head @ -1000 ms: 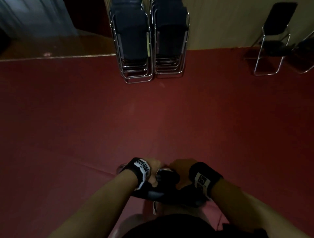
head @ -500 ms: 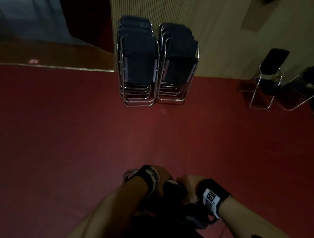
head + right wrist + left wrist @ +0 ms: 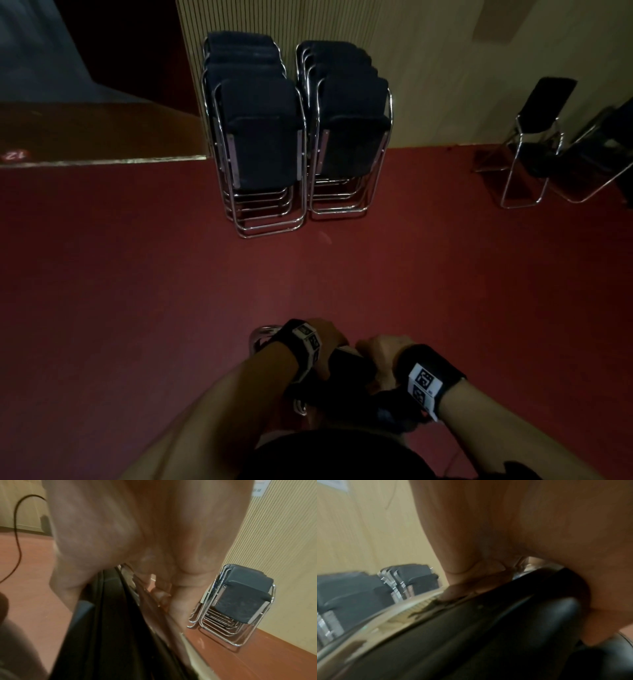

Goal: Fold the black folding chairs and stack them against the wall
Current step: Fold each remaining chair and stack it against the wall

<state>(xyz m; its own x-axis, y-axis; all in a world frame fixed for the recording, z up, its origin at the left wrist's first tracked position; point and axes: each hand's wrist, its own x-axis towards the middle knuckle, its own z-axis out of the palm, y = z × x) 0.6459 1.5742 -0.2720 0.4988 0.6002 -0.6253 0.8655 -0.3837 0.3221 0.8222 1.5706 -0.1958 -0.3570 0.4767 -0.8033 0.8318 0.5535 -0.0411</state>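
1. Head view, progress. Two stacks of folded black padded chairs with chrome tube frames lean against the beige ribbed wall [image 3: 428, 68]: the left stack [image 3: 257, 137] and the right stack [image 3: 349, 130], side by side and just apart. One more folded black chair with a chrome frame [image 3: 346, 373] is carried low in front of the person, well short of the stacks. The left hand [image 3: 325, 334] and right hand [image 3: 380, 349] both have their grip clamped on its top edge.

2. Head view, outstanding. At least two unfolded black folding chairs [image 3: 537, 137] stand open by the wall at far right. Judgement: the task is well past its start, but the carried chair needs placing and the open ones remain.

3. Head view, surroundings. The red carpeted floor [image 3: 137, 274] between carrier and stacks shows no obstruction. A raised wooden platform edge [image 3: 102, 137] adjoins the left stack, so little room to swing on that side.

4. Left wrist view. Fingers [image 3: 462, 566] curl round the chrome tube [image 3: 385, 615] above the black seat pad [image 3: 505, 628]; the stacks show beyond, blurred.

5. Right wrist view. Fingers [image 3: 171, 588] wrap the frame; a black cable [image 3: 17, 534] trails across the floor behind, a possible trip point.
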